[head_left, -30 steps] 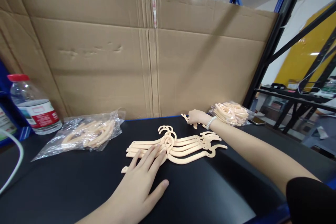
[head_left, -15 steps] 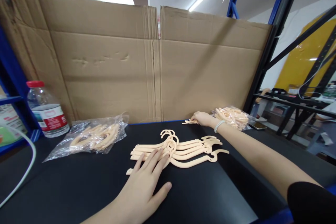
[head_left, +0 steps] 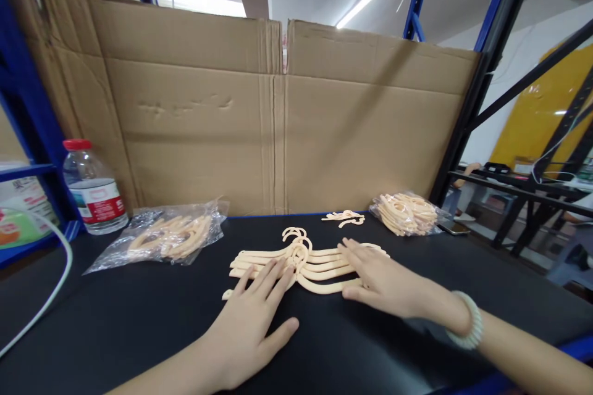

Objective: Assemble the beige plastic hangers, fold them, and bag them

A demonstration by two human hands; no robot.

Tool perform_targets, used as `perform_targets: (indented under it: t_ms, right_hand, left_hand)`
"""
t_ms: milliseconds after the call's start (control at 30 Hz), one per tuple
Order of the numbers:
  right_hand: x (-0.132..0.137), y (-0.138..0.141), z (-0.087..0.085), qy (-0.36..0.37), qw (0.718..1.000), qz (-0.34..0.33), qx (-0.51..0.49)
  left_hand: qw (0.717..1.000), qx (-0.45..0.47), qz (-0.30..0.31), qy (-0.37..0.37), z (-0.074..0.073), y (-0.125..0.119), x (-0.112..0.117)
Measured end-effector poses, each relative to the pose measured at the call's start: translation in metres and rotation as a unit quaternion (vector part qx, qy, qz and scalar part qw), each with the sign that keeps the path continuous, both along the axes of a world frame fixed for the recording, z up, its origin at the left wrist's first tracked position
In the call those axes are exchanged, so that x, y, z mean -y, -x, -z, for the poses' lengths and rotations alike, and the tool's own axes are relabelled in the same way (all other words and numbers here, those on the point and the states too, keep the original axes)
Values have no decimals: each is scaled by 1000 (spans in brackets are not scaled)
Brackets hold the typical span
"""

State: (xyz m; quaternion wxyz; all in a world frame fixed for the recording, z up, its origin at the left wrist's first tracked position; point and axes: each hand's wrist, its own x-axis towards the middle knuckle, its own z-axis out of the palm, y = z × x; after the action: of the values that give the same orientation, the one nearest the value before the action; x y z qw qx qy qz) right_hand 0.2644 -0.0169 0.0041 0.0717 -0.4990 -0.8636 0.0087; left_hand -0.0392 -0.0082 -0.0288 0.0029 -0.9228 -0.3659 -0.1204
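The hangers (head_left: 306, 262) in front of me are pale peach, on a plain black surface (head_left: 139, 321). The left bag (head_left: 171, 236) and the right bag (head_left: 407, 213) are clear, with the same peach showing through. The cardboard (head_left: 208, 117) at the far side is plain brown. The bottle (head_left: 95, 188) at left has a red cap and a red-and-white label. My bracelet (head_left: 466, 321) is white.
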Motion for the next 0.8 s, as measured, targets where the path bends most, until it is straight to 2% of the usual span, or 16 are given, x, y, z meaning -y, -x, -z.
perform_targets:
  t_ms: [67, 133, 267, 433, 800]
  right_hand:
    - [9, 4, 9, 21, 1000, 0, 1]
    - [2, 5, 17, 4, 1000, 8, -8]
    - [-36, 2, 24, -17, 1000, 3, -12]
    - [-71, -2, 29, -27, 999, 3, -18]
    - [-69, -2, 27, -98, 993, -24, -59]
  left_hand:
    - [1000, -16, -13, 24, -5, -4, -3]
    - [998, -38, -33, 48, -12, -9, -9]
    - [996, -51, -40, 62, -22, -17, -34]
    - [998, -36, -38, 35, -22, -22, -61]
    - [1000, 17, -12, -8, -21, -20, -56]
